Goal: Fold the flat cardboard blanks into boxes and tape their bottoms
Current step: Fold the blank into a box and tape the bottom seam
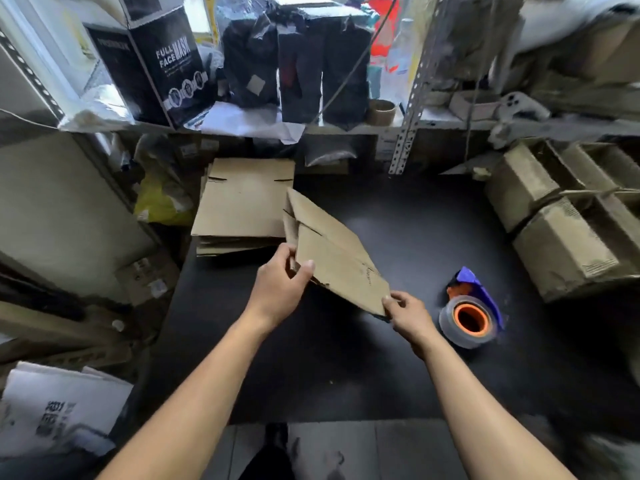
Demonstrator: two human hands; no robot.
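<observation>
Over the black table (398,237), you hold one flat cardboard blank (332,251) tilted above the surface, both hands on its near edges. Your left hand (280,285) grips the blank's left corner, thumb on top and fingers curled behind it; your right hand (408,311) pinches the nearest corner between thumb and fingertips. Just behind the blank, at the table's far left, lies the stack (242,206) of flat blanks. A tape dispenser (471,310) with an orange core and blue handle rests on the table just right of your right hand. Folded boxes (554,220) are piled at the right edge.
</observation>
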